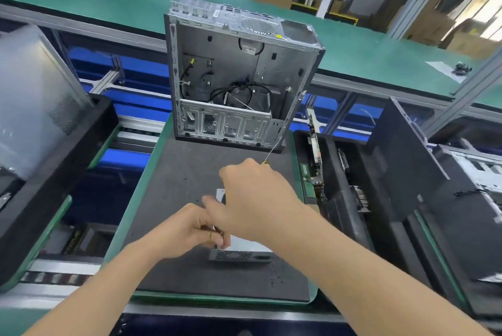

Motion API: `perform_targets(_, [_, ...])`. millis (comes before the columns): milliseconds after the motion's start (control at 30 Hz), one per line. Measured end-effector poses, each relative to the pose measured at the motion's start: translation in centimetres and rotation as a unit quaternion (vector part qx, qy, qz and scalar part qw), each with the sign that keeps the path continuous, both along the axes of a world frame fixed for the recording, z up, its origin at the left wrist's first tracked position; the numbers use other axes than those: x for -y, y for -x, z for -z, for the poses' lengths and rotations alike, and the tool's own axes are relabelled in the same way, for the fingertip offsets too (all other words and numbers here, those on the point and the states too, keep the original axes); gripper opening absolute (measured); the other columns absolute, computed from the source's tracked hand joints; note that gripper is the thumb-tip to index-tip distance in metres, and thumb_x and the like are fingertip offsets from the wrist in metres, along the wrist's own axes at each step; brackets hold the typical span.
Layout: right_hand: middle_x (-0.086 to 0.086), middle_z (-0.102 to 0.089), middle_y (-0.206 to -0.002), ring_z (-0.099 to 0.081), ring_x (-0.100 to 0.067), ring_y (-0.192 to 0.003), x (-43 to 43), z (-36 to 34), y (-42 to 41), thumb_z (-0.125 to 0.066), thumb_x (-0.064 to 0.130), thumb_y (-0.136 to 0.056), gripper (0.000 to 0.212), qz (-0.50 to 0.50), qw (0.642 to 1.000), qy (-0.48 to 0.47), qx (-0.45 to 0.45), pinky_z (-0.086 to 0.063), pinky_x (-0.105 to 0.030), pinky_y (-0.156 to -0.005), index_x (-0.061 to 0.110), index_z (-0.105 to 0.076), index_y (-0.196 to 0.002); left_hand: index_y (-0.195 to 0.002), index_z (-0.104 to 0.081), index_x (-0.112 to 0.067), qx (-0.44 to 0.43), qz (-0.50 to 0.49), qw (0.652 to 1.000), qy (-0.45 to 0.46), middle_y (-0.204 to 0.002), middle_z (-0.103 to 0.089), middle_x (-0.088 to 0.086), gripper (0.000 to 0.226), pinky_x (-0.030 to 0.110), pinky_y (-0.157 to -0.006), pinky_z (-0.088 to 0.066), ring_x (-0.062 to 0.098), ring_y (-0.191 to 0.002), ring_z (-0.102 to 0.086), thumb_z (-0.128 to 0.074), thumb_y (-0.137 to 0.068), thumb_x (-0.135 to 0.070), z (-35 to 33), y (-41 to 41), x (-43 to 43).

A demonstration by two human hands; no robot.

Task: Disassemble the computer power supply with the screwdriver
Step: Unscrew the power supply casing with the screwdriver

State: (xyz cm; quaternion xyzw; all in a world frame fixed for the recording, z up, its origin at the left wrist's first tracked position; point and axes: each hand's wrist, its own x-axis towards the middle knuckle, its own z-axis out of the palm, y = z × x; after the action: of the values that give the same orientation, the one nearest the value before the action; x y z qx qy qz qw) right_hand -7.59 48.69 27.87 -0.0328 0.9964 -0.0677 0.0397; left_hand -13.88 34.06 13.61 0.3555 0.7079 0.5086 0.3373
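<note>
Lower centre, the left hand [187, 229] pinches the power supply [241, 255] at its edge; the right hand [252, 199] grips the screwdriver [264, 163]; open mat [173, 172] reaches the computer case [231, 69]

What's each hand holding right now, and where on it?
The right hand grips the screwdriver by its handle, with the shaft pointing toward the case. The left hand apparently pinches the power supply at its left edge.

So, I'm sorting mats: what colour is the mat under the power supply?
Dark grey mat, green-edged; head view.
</note>
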Motion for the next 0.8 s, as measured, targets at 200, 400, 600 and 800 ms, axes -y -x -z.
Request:
perform_targets(200, [-0.003, -0.031, -0.065, -0.042, -0.028, -0.063, 0.9, 1.8, 0.5, -0.059, 0.026, -0.096, 0.043, 0.073, 0.997, 0.007, 0.02, -0.025, -0.03, -0.051, 0.015, -0.029, -0.067, -0.082, -0.081, -0.034, -0.019, 0.006, 1.0, 0.01, -0.089, -0.08, -0.002, 0.037, 0.027, -0.085, -0.061, 0.014, -0.088, -0.076, -0.068, -0.095, -0.001, 0.5, 0.3, 0.2])
perform_targets(400, [-0.004, -0.042, -0.064, -0.039, -0.021, -0.052, -0.7, 0.2, 1.7, -0.062, 0.027, -0.093, 0.041, -0.095, 0.991, -0.043, 0.088, -0.025, -0.026, -0.046, 0.018, -0.036, -0.063, -0.092, -0.082, -0.026, 0.015, 0.006, 1.0, 0.018, -0.097, -0.077, 0.002, 0.03, 0.033, -0.087, -0.062, 0.022, -0.093, -0.074, -0.069, -0.092, 0.001, 0.9, 0.7, 0.0])
perform_targets(600, [0.001, -0.054, -0.069, -0.051, -0.02, -0.062, -1.2, -1.3, 3.2, -0.056, 0.032, -0.096, 0.022, -0.333, 0.928, -0.137, 0.096, -0.029, -0.029, -0.048, 0.018, -0.05, -0.081, -0.094, -0.081, -0.038, 0.024, 0.001, 0.999, 0.027, -0.104, -0.079, -0.005, 0.038, 0.018, -0.087, -0.057, 0.014, -0.098, -0.074, -0.071, -0.094, -0.002, 0.6, 0.8, 0.6])
perform_targets(800, [0.006, -0.047, -0.063, -0.053, -0.024, -0.066, -2.2, -0.9, 1.9, -0.056, 0.041, -0.096, 0.028, -0.263, 0.961, -0.052, 0.064, -0.03, -0.029, -0.048, 0.022, -0.05, -0.076, -0.089, -0.08, -0.031, -0.017, 0.004, 1.0, 0.025, -0.096, -0.078, -0.004, 0.031, 0.033, -0.09, -0.059, 0.019, -0.091, -0.073, -0.067, -0.094, -0.004, 0.7, 0.5, 0.2])
